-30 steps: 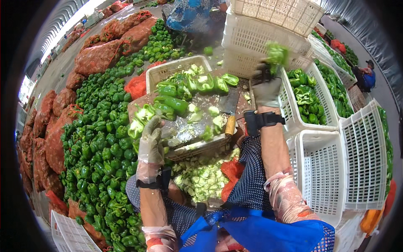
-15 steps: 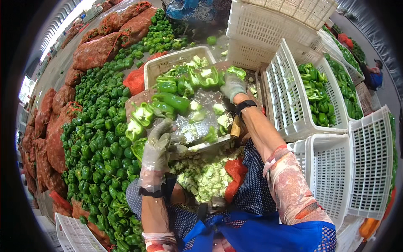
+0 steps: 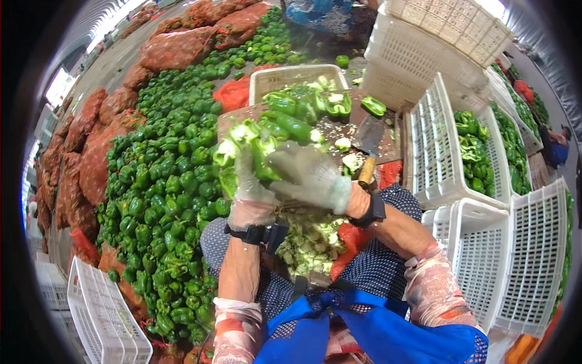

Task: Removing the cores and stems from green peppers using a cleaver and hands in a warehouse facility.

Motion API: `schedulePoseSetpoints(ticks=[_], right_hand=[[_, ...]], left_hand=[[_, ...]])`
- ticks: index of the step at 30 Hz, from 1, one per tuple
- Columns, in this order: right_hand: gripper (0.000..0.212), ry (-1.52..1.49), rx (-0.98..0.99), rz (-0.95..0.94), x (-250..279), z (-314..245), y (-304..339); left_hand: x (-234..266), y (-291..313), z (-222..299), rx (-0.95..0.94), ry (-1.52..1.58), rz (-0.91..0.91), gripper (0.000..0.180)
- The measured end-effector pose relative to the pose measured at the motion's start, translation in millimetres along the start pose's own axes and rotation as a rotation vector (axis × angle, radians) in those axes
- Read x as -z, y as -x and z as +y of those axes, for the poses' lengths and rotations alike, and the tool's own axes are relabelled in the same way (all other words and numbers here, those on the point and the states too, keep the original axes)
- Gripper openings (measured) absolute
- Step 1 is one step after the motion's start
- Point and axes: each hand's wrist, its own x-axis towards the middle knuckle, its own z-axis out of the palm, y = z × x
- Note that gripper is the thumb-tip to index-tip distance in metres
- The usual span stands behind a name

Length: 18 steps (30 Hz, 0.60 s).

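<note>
My left hand (image 3: 253,191), in a thin pale glove, is at the near left of the cutting board (image 3: 388,136), beside cut green peppers (image 3: 245,132). Its fingers reach up toward them, and I see nothing gripped. Blurred by motion, my gloved right hand (image 3: 310,177) lies across the board's near edge with fingers stretched leftward and thumb apart. A knife (image 3: 367,136) with a wooden handle rests on the board to its right. Pale pepper cores (image 3: 343,144) and seeds are scattered near the blade. One pepper half (image 3: 373,106) lies at the far right.
Below the board sits a heap of pepper cores (image 3: 306,246). A white tub (image 3: 297,74) stands behind it. Whole green peppers (image 3: 160,200) pile up to the left, with red mesh sacks (image 3: 176,51) beyond. White crates (image 3: 433,151) stand at the right.
My right hand has left the pepper half at the far right and swung toward me and leftward, near my left hand. Several cores have gone from the board's near middle.
</note>
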Motion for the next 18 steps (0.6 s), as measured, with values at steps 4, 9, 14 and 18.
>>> schedulePoseSetpoints(ticks=[4, 9, 14, 18], right_hand=[[0.053, -0.432, -0.028, 0.079, -13, 17, 6], [0.052, -0.313, 0.015, 0.049, -29, 24, 2], [0.057, -0.322, -0.118, -0.009, -38, 32, 3], [0.053, -0.816, -0.392, -0.055, -24, 20, 0]], left_hand=[[17, 1, 15, -0.015, 0.09, -0.005, 0.062], [24, 2, 12, -0.002, 0.059, 0.029, 0.059], [22, -7, 6, -0.107, -0.114, -0.038, 0.058], [20, -4, 12, -0.058, -0.154, -0.055, 0.065]])
